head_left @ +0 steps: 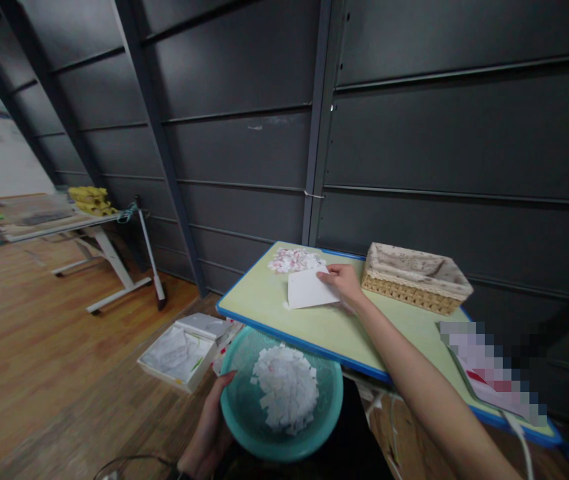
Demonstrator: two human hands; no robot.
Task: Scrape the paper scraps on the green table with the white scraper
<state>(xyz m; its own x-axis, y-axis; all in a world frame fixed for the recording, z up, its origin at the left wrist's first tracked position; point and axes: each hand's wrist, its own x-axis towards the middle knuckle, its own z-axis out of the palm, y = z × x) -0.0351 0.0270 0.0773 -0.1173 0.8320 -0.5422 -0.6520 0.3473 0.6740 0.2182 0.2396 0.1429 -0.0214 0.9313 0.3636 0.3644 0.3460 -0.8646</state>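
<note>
My left hand (217, 407) grips the left rim of a teal plastic colander (332, 403), thumb over the edge. Inside it lies a heap of small white paper pieces (287, 390). The colander sits low, just under the near edge of the light green table (249, 297). Over the tabletop, my right hand (343, 283) pinches a flat white card (309, 288) by its right side. Behind the card rests a pile of white paper scraps (294, 260) with reddish marks. The fingers under the card are partly hidden.
A fabric-lined wicker basket (414, 283) stands at the table's back right. A pixelated flat item (489, 373) lies on the right end. On the floor at left is an open white box (179, 353). Farther off are a broom (152, 257) and a wheeled table (64, 223).
</note>
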